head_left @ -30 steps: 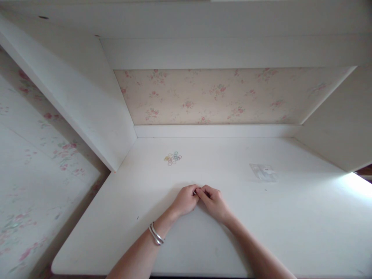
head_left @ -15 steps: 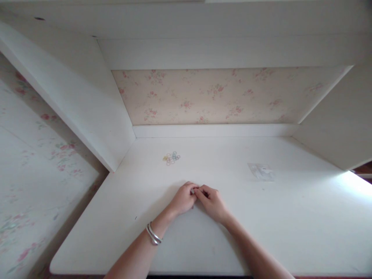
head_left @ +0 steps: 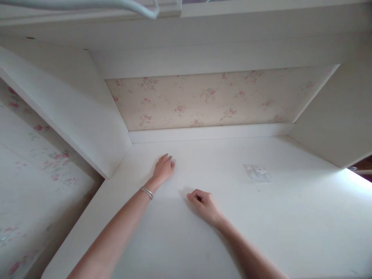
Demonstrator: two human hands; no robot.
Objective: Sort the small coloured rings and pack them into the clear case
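Observation:
My left hand [head_left: 163,168] is palm down at the back left of the white desk, its fingers stretched forward and slightly apart. It covers most of a small pile of thin coloured loops, like little rubber bands [head_left: 174,161]; only a few show past the fingertips. Silver bangles circle the left wrist. Closer to me and further right, my right hand [head_left: 205,204] rests on the desk with thumb and forefinger drawn together. Anything between those fingertips is too small or hidden to make out.
A clear plastic bag [head_left: 257,173] lies flat on the desk [head_left: 293,217] to the right, with a tiny speck in front of it. White side panels stand at left [head_left: 87,104] and right [head_left: 322,116]. A shelf [head_left: 203,29] spans overhead, with flowered wallpaper behind.
My left hand has parted from the right and moved forward and left onto the pile of loops. The right hand stays closed near its place. The camera view has shifted slightly.

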